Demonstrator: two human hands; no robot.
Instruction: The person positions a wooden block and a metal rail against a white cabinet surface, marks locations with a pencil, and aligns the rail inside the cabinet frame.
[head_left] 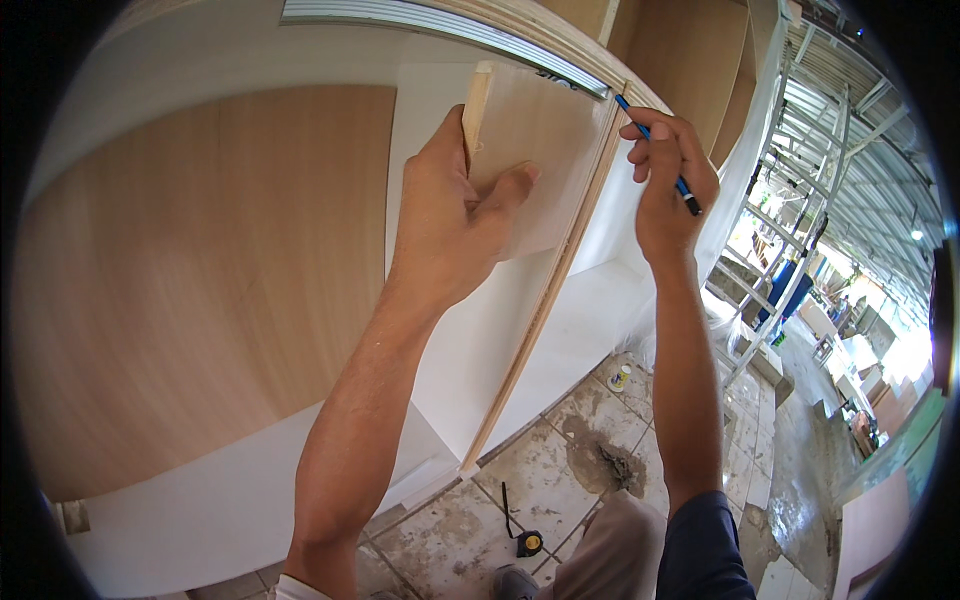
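My left hand (455, 215) grips a flat rectangular wood board (545, 165) by its left edge, thumb across its face. The board stands upright under a metal rail (450, 25), its right side against the narrow edge of an upright cabinet panel (540, 310). Pinched in my right hand (670, 180) is a blue pencil (683, 187) with a dark end. Its tip points up and left, at the top of the panel edge close to the rail's right end. Whether the tip touches the wood I cannot tell.
A large wood-faced panel (220, 270) fills the left of the cabinet. On the stained tile floor (540, 455) lie a tape measure (528, 543) and a small yellow-and-white container (619, 378). Metal scaffolding (800, 200) and plastic sheeting (750, 120) stand at right.
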